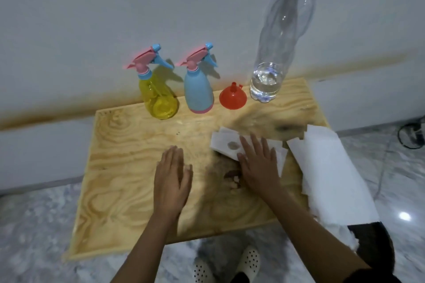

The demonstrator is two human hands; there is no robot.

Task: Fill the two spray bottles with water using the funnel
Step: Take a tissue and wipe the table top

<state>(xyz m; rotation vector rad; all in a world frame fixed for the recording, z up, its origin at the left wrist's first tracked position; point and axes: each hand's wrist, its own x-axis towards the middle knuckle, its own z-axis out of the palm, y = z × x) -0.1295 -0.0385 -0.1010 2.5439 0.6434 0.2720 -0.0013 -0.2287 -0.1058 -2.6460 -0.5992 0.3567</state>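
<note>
Yellow spray bottle [159, 99] and blue spray bottle [199, 92] stand side by side at the far edge of the counter [119, 167], spray heads on. Right of them I see the orange funnel [232, 97], mouth down, then the tall water bottle [276, 53]. My left hand [172, 174] lies flat and open on the wood. My right hand [257, 165] presses, fingers straight, on a stained paper towel [226, 145].
</note>
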